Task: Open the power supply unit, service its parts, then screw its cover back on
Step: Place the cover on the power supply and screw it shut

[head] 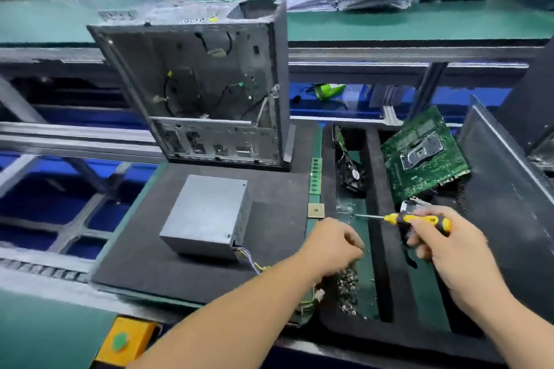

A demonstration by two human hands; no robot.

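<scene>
Power supply unit (207, 216): matt grey sheet metal, smooth. It sits on a black foam mat (150, 255), matt and fine-grained. Screwdriver (416, 220) under the right hand's fingers (419, 219): glossy yellow-and-black plastic handle, bright metal shaft. Loose shiny metal screws (349, 287) just below the left fingers (352, 244). Circuit board (422, 156): glossy green.

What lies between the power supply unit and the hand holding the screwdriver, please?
In the head view, the left hand lies between the power supply unit and the right hand gripping the screwdriver, above a compartment of loose screws.
</scene>
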